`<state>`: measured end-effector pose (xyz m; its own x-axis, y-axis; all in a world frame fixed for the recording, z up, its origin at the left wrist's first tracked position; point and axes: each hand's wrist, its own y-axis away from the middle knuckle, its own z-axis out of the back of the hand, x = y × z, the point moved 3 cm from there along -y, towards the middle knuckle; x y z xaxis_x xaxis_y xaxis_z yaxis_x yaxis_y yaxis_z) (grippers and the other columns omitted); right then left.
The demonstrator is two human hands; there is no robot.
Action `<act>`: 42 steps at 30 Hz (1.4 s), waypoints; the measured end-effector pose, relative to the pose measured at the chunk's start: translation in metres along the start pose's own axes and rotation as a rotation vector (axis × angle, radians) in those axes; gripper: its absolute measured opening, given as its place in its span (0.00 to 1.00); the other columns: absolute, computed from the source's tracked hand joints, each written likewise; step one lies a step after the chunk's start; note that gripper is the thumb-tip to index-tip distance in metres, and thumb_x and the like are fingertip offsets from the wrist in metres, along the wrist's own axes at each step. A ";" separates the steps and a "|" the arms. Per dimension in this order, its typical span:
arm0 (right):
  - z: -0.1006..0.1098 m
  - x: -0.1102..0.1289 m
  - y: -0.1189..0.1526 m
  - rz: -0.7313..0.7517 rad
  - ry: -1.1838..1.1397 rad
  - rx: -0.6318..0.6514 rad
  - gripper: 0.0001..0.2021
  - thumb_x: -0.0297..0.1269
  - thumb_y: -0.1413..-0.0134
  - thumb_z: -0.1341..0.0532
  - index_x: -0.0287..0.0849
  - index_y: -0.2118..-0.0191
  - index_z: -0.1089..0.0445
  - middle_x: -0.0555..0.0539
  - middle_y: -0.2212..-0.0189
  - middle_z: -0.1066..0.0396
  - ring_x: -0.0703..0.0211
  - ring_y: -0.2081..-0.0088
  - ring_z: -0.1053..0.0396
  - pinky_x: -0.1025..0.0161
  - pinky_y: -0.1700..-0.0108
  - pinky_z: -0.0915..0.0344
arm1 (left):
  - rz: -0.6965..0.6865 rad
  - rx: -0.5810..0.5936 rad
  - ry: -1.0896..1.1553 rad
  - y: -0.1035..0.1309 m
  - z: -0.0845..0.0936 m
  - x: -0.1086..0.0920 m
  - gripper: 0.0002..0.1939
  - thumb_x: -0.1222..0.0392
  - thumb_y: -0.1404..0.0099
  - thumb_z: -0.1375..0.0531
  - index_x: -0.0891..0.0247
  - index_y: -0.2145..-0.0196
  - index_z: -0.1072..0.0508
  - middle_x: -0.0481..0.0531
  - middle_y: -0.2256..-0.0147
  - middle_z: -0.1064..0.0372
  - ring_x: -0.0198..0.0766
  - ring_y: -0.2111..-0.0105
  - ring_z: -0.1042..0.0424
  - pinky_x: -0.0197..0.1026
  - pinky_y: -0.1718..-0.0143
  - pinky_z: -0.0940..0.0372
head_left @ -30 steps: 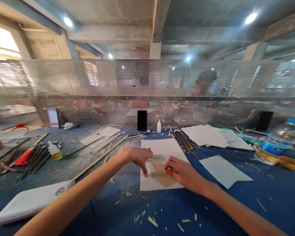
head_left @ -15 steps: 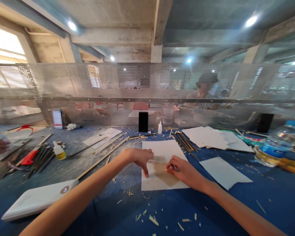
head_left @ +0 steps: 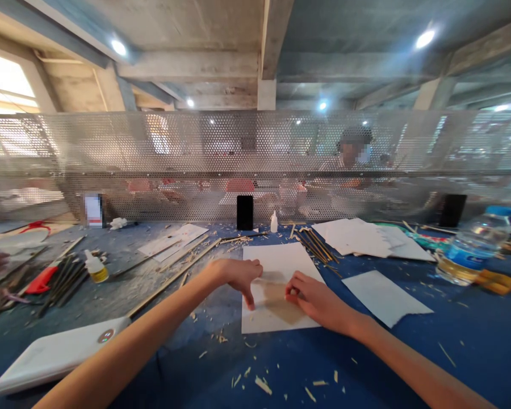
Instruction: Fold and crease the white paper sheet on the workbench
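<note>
A white sheet of paper point(head_left: 276, 255) lies on the blue table in front of me. My left hand point(head_left: 241, 278) rests at its left edge, thumb and fingers spread apart, touching the sheet. Over the right part of the paper is my right hand point(head_left: 309, 295), its fingers curled and the thumb pressed to them in a pinch. What sits in that pinch, if anything, is too small to make out. Between the hands the paper carries a tan patch point(head_left: 279, 304); I cannot tell whether it is a shadow or a thin piece.
Thin dark sticks point(head_left: 319, 244) and stacked white sheets point(head_left: 351, 237) lie behind. Right are a torn sheet point(head_left: 385, 298) and a water bottle point(head_left: 468, 250). A white power bank point(head_left: 63, 352), yellow-labelled glue bottle point(head_left: 96, 267) and red-handled cutter point(head_left: 42, 281) lie left. A black phone point(head_left: 244, 212) stands ahead.
The whole view has shifted a little, with things sitting slightly further left. Both hands stay in nearly the same places on the paper; the right fingers have moved only slightly.
</note>
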<state>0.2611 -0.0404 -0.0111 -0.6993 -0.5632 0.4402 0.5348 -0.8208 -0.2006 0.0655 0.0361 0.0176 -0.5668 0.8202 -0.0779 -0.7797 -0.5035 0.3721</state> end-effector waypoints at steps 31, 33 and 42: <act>-0.002 0.006 0.001 0.049 0.097 0.051 0.06 0.32 0.35 0.46 0.41 0.60 0.32 0.45 0.60 0.34 0.56 0.58 0.33 0.59 0.54 0.36 | 0.023 0.005 -0.024 0.002 0.001 -0.003 0.36 0.45 0.53 0.28 0.64 0.51 0.33 0.61 0.49 0.34 0.53 0.51 0.32 0.43 0.52 0.36; 0.000 0.005 0.002 0.040 0.110 0.045 0.07 0.32 0.35 0.47 0.41 0.61 0.32 0.45 0.60 0.34 0.56 0.58 0.33 0.59 0.54 0.37 | 0.028 0.009 -0.026 0.002 0.002 -0.004 0.36 0.46 0.53 0.28 0.64 0.51 0.33 0.61 0.49 0.34 0.53 0.51 0.32 0.42 0.52 0.36; 0.002 0.006 0.002 -0.002 0.093 -0.002 0.07 0.32 0.36 0.46 0.42 0.62 0.32 0.45 0.60 0.34 0.55 0.57 0.33 0.59 0.54 0.37 | 0.035 -0.003 -0.021 0.001 -0.001 0.000 0.36 0.46 0.53 0.28 0.64 0.51 0.33 0.61 0.48 0.35 0.52 0.52 0.32 0.43 0.53 0.36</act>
<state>0.2585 -0.0450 -0.0074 -0.7417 -0.5678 0.3571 0.5321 -0.8222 -0.2020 0.0650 0.0354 0.0172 -0.5884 0.8073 -0.0456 -0.7601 -0.5330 0.3718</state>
